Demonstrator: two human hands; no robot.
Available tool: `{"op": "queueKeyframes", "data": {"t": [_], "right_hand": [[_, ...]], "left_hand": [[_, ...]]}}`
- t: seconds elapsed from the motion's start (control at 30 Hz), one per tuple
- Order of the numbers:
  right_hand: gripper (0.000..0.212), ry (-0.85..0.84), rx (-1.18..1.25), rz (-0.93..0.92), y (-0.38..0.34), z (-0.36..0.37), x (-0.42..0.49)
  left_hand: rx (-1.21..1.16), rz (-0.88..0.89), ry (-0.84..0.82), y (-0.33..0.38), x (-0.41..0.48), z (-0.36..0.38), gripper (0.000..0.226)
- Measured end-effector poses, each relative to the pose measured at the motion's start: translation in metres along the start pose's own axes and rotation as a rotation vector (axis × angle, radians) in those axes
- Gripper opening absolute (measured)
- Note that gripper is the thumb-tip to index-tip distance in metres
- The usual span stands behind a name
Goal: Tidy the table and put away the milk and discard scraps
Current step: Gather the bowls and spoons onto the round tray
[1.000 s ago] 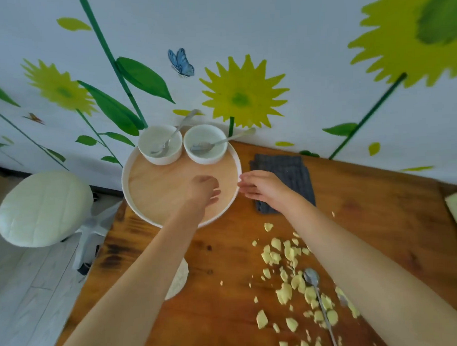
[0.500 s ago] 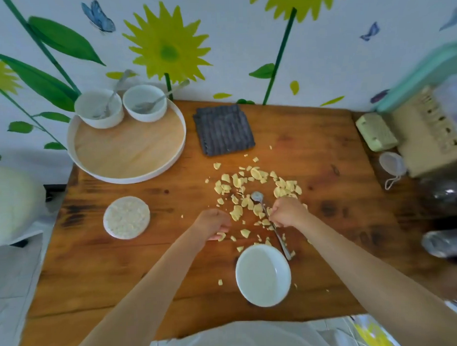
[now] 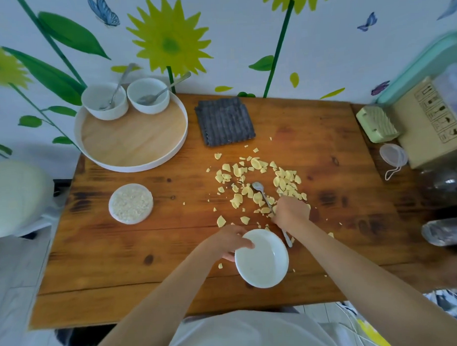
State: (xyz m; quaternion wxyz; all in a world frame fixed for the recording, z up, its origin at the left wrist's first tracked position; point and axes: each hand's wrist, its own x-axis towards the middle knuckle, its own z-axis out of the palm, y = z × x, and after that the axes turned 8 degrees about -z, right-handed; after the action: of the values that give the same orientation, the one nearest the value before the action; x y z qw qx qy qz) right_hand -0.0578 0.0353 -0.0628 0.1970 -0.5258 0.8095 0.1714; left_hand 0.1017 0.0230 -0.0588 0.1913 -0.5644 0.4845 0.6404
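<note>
Left hand (image 3: 228, 241) moved onto bowl (image 3: 263, 259), fingers gripping rim | right hand (image 3: 291, 212) fingers holding spoon (image 3: 264, 197)

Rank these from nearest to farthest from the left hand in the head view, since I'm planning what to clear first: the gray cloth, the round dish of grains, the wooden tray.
From the left hand, which grips the white bowl:
1. Round dish of grains, to its left on the table.
2. Gray cloth, straight ahead near the wall.
3. Wooden tray, at the far-left corner; close to the cloth, though slightly farther.
</note>
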Motion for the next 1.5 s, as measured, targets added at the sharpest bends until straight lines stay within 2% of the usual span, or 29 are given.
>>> {"op": "queueKeyframes", "data": {"t": [0.1, 0.2, 0.37, 0.43, 0.5, 0.57, 0.67, 0.77, 0.9, 1.0, 1.07, 1.17, 1.33, 1.37, 1.5], "right_hand": [[0.013, 0.033, 0.008, -0.01, 0.002, -0.006, -0.002], [0.009, 0.025, 0.134, -0.067, 0.009, -0.014, 0.001], [0.014, -0.054, 0.856, -0.219, 0.012, -0.045, 0.001], [0.01, -0.081, 0.931, -0.312, 0.007, -0.067, -0.004], [0.009, -0.151, 0.812, -0.414, -0.001, -0.084, -0.008], [0.01, -0.207, 0.583, -0.485, -0.013, -0.095, -0.008], [0.013, -0.172, 0.261, -0.57, -0.043, -0.104, -0.004], [0.018, -0.119, 0.084, -0.6, -0.074, -0.115, 0.002], [0.019, -0.124, -0.041, -0.635, -0.108, -0.132, 0.014], [0.02, -0.093, -0.052, -0.669, -0.127, -0.136, 0.023], [0.02, -0.023, -0.078, -0.7, -0.143, -0.14, 0.036], [0.02, 0.061, -0.092, -0.746, -0.169, -0.147, 0.056], [0.016, 0.353, 0.199, -0.859, -0.21, -0.158, 0.068], [0.016, 0.345, 0.271, -0.839, -0.216, -0.157, 0.069], [0.017, 0.13, 0.502, -0.743, -0.246, -0.135, 0.086]], "left_hand": [[0.005, 0.035, 0.067, -0.002, 0.0, 0.002, 0.039], [-0.047, 0.033, 0.059, -0.004, -0.001, -0.003, 0.04], [-0.361, 0.0, 0.109, -0.005, -0.004, -0.033, 0.043], [-0.517, 0.0, 0.147, -0.005, -0.006, -0.05, 0.045], [-0.667, 0.007, 0.186, -0.004, -0.008, -0.068, 0.046], [-0.759, 0.025, 0.213, -0.001, -0.012, -0.083, 0.042], [-0.818, 0.051, 0.273, -0.003, -0.017, -0.102, 0.024], [-0.838, 0.056, 0.325, -0.008, -0.018, -0.118, 0.014], [-0.898, 0.058, 0.351, -0.017, -0.019, -0.137, 0.013], [-1.003, 0.093, 0.336, -0.022, -0.02, -0.153, 0.015], [-1.055, 0.111, 0.363, -0.023, -0.02, -0.17, 0.022], [-1.076, 0.112, 0.425, -0.024, -0.016, -0.198, 0.021], [-1.154, 0.128, 0.472, -0.025, -0.014, -0.244, 0.027], [-1.172, 0.124, 0.488, -0.026, -0.013, -0.252, 0.032], [-1.243, 0.103, 0.557, -0.032, -0.005, -0.294, 0.041]]}}
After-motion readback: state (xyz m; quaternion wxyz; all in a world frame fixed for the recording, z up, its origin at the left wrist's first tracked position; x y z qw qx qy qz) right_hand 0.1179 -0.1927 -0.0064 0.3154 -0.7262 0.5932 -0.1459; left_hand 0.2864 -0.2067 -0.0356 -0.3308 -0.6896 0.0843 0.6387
